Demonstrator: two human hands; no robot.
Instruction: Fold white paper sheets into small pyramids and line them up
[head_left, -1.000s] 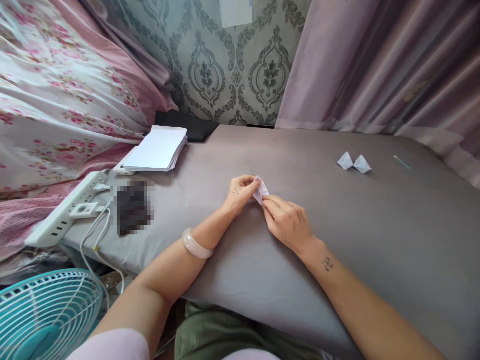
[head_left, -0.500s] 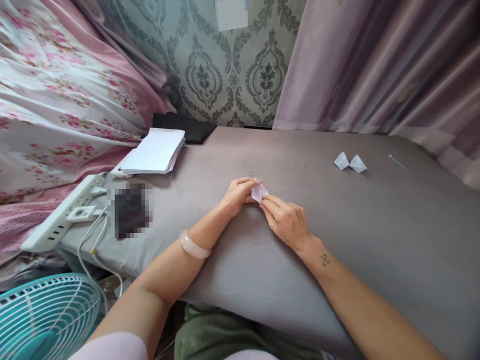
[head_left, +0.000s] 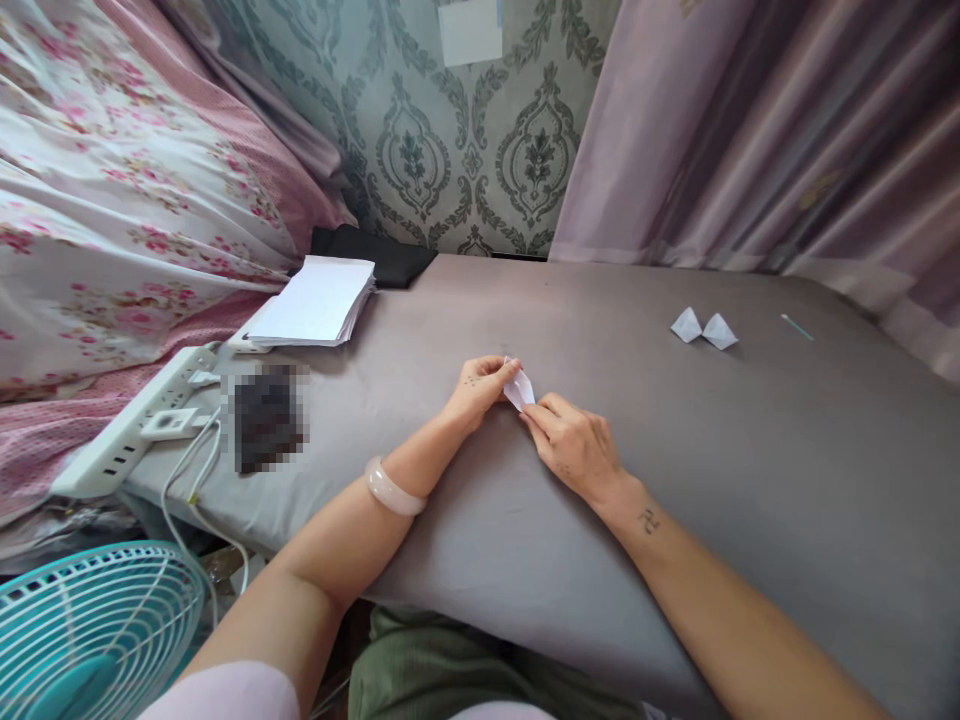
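Observation:
A small folded piece of white paper [head_left: 519, 390] is held between my two hands, just above the grey-covered table. My left hand [head_left: 482, 388] pinches its upper left end with thumb and fingers. At the lower right end, my right hand [head_left: 574, 440] grips the paper with its fingertips. Part of the paper is hidden behind the fingers. Off to the right lie two folded white paper shapes [head_left: 705, 328], with pointed tops, side by side and close to touching.
A stack of white paper [head_left: 319, 300] lies at the back left by a black folded item [head_left: 382, 257]. A power strip [head_left: 139, 425] with cables runs along the left edge, near a blurred dark object [head_left: 268, 418]. A turquoise fan [head_left: 97, 630] stands lower left. A thin stick [head_left: 796, 327] lies far right.
The folded paper has turned slightly and looks narrower between my fingers. Both hands keep hold of it. The whole view has shifted a little.

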